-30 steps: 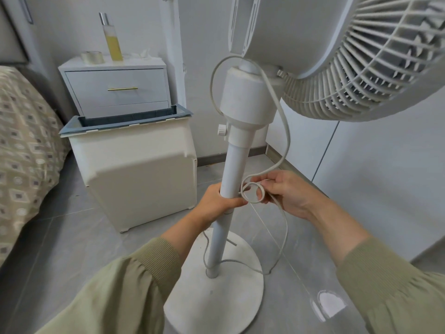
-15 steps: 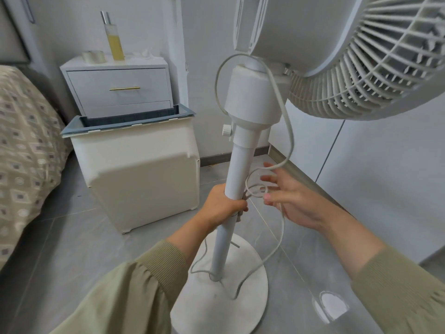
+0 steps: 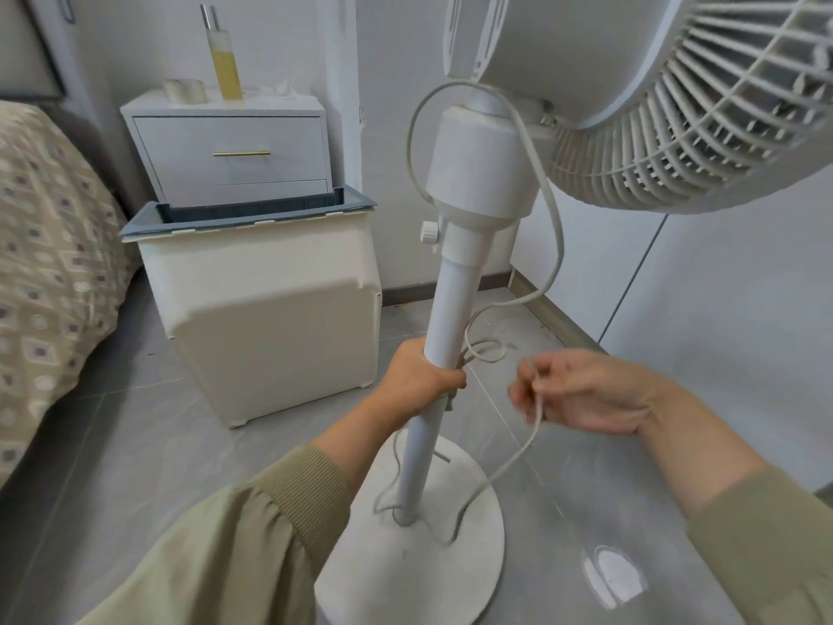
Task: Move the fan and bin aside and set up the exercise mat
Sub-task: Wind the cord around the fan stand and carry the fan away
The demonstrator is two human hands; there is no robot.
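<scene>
Left hand [image 3: 421, 376] gripped the fan [image 3: 450, 309] pole, fingers wrapped tight. Right hand [image 3: 581, 390] at 3 o'clock pinched the loose cord [image 3: 518, 457], fingers half curled. Bin [image 3: 270, 318] stood at 10 o'clock. Best gather cord clear of the base before lifting, likely.

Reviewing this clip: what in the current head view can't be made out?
- Fan head: cut off by the top and right edges.
- Cord end: plug nowhere in frame.
- Right hand: motion-blurred; grip on the cord unclear.
- Bin contents: hidden by its rim.
- Mat: not in frame.
- Left hand fingertips: hidden behind the pole.
</scene>
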